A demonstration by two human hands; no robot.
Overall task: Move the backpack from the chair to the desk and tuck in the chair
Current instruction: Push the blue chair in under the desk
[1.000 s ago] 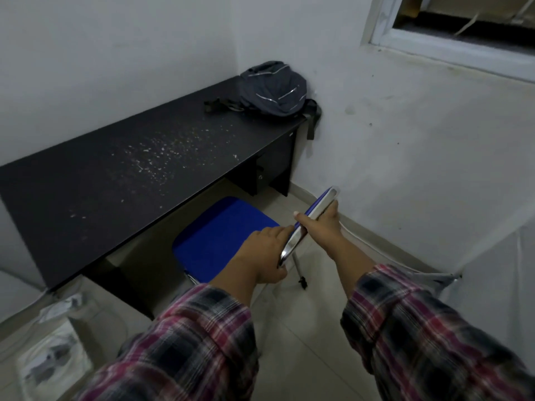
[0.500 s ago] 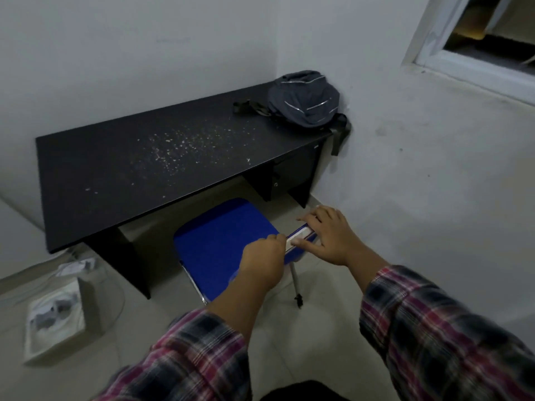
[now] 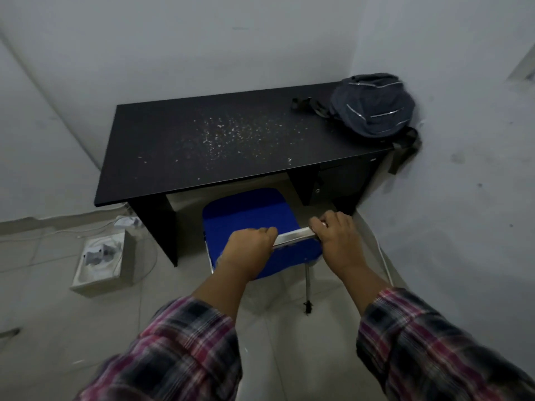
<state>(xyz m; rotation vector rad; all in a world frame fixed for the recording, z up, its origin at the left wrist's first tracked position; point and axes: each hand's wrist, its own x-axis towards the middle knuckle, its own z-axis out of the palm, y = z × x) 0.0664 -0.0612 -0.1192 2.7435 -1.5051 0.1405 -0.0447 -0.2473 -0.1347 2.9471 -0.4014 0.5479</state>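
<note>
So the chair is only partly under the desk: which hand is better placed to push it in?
Neither alone: left hand and right hand both grip the chair backrest top; the right is nearer the drawer side of the desk.

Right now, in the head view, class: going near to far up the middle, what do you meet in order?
Plaid sleeves → left hand and right hand on the chair back → blue seat → desk → wall.
</note>
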